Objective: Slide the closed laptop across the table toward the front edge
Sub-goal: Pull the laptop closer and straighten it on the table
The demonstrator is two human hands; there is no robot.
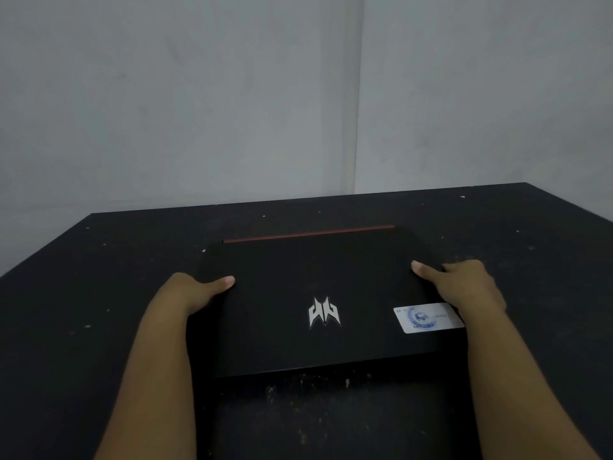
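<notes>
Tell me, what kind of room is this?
Probably a plain indoor room with a desk in a corner: bare pale grey walls meet behind a speckled black table, where a closed black laptop lies.

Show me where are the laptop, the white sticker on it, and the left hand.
laptop [282, 310]: head view, bare black lid left of the logo.
white sticker [428, 317]: head view, middle of the sticker.
left hand [195, 293]: head view, back of the hand.

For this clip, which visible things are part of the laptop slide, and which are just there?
Part of the job:
closed laptop
left hand gripping its left side
right hand gripping its right side
black table

Just there:
white sticker on the lid
grey wall
</notes>
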